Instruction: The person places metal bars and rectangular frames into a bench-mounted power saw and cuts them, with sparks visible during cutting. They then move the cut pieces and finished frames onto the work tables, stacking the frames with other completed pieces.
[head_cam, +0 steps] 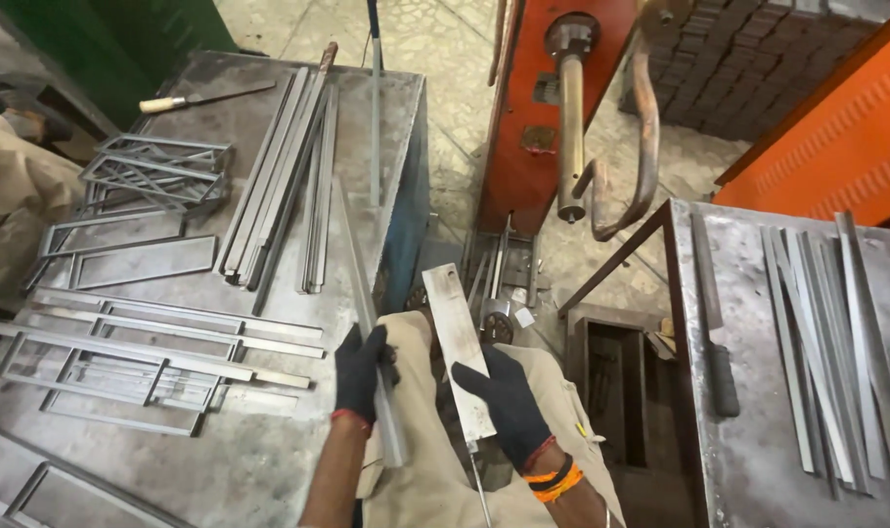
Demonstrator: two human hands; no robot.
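While the black-gloved left hand (359,374) grips a long grey steel strip (367,313), the black-gloved right hand (506,403) clasps a flat grey steel plate (457,347). Loosened fingers could probably let either piece slide down onto the lap below both hands.

A pale, mottled stone floor (435,44) runs between two steel-topped workbenches; the left bench (269,460) has a blue side panel along its right edge; the right bench (748,460) fills the lower right corner; an orange-red machine (523,147) stands beyond, beside an orange ribbed panel (836,147); dark stacked bricks (748,59) lie behind; a green surface (103,34) fills the top left corner.
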